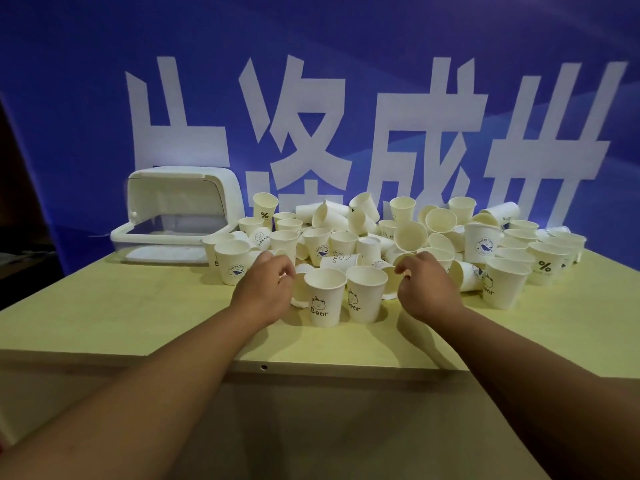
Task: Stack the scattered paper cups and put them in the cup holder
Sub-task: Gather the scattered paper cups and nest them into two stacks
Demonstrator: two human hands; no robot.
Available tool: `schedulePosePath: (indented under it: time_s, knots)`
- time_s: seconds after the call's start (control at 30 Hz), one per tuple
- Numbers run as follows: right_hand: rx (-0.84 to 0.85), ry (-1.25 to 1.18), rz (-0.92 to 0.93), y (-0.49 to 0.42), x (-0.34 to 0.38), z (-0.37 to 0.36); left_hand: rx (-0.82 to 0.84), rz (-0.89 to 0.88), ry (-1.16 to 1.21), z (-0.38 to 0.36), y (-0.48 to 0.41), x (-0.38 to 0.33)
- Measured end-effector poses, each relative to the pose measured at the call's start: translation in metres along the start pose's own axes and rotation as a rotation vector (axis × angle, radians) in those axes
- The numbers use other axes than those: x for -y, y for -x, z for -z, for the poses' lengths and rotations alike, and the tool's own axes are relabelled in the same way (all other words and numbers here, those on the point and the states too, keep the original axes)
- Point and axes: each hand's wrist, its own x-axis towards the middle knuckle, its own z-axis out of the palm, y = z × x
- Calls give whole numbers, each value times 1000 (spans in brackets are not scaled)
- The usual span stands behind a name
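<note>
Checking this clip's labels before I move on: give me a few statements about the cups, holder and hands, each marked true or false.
1. The cup holder has its lid raised. True.
2. The cup holder stands right of the paper cups. False: it stands to their left.
3. Two upright Bear cups stand between the left hand and the right hand. True.
4. The paper cups are gathered in one stack. False: they lie scattered on the table, many tipped over.
</note>
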Motion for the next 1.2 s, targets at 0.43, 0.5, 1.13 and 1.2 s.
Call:
schedulePosePath:
  time_s: [0.43, 0.5, 1.13, 1.2]
  knots:
    - [208, 105, -48, -8, 0, -26, 260, 34, -197, -16, -8, 25]
    - [196, 110, -55, -8, 2, -23, 240, 54, -189, -12, -10, 24]
    - [-175, -118, 80, 7, 42, 52, -117, -37, -52, 52, -1, -35]
    - [-130, -97, 120, 9, 44, 52, -94, -53, -30, 51, 1, -38]
